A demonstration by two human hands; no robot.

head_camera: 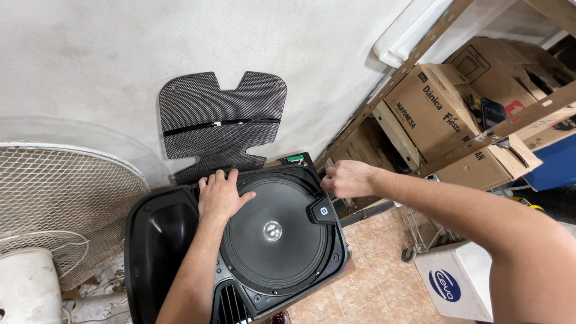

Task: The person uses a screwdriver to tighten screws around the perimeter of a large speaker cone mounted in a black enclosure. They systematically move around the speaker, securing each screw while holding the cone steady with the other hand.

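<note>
Lying face-up beside wall: black speaker cabinet (pixel 162 240), grille (pixel 222 123) already off, leaning on wall. Still seated: woofer (pixel 273 231). Pressing flat, fingers spread, on woofer rim: left hand (pixel 221 195). Pinching at cabinet's upper corner: right hand (pixel 348 178), contents not discernible.

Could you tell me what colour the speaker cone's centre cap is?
Shiny silver centre cap, amid the black cone; head view.
</note>
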